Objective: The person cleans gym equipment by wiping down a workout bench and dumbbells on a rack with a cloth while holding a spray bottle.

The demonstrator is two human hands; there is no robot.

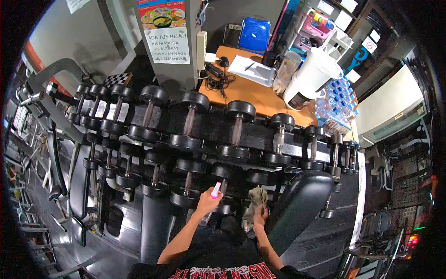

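Note:
My left hand (pixel 207 203) is closed around a spray bottle (pixel 215 189) with a white and pink nozzle; its body is mostly hidden behind my hand and forearm. In my right hand (pixel 261 216) is a bunched grey-green cloth (pixel 255 203), hanging in front of the lower rack row. Close ahead of the spray nozzle is a black dumbbell (pixel 226 171) on that row. Another lower dumbbell (pixel 259 177) sits just beyond the cloth. I cannot tell whether the cloth touches it.
Several dumbbells (pixel 240 110) fill the upper rack row. Padded benches (pixel 302 204) stand near both my sides. Behind the rack, an orange desk (pixel 246 95) carries papers, a white bucket (pixel 312 76) and water bottles (pixel 337 100). A blue chair (pixel 255 34) is beyond.

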